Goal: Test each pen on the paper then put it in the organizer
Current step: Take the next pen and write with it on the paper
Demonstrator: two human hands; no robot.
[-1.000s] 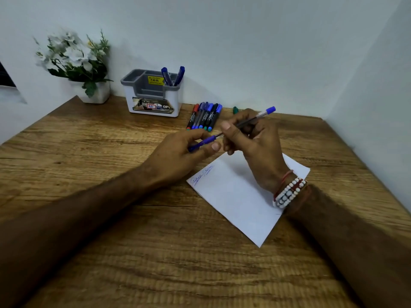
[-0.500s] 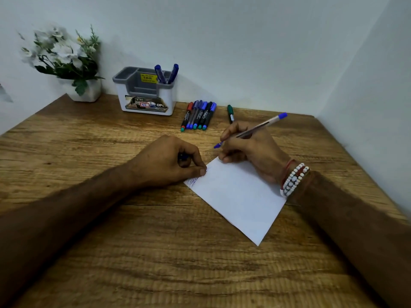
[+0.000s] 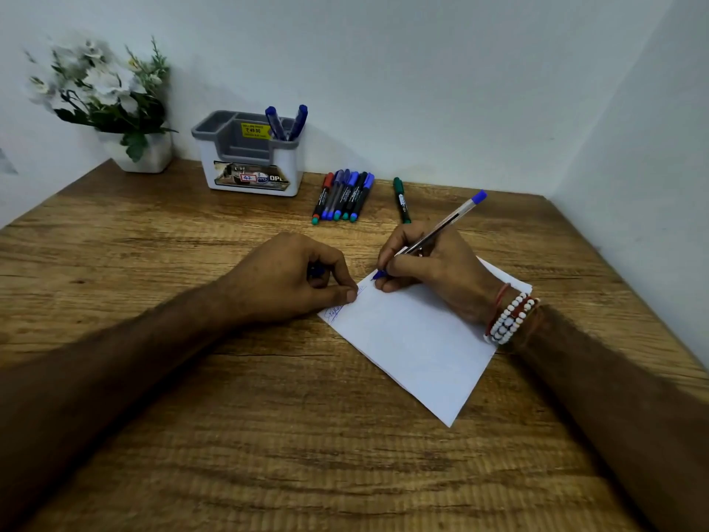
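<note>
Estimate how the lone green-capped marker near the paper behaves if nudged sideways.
The green-capped black marker looks round-bodied and lies loose on the smooth wooden table, so it would probably roll. Slim plastic suggests light and stiff. It lies apart from the row of markers, so it could roll some way.

Right wrist [image 3: 495, 314]: thin red cord [image 3: 502, 298] nearest the right hand [image 3: 441, 270]; next, strands of round white beads [image 3: 507, 321] with dark red beads among them; last, a reddish-brown thread [image 3: 536, 320]. Forearms bare, fine dark hair visible
</note>
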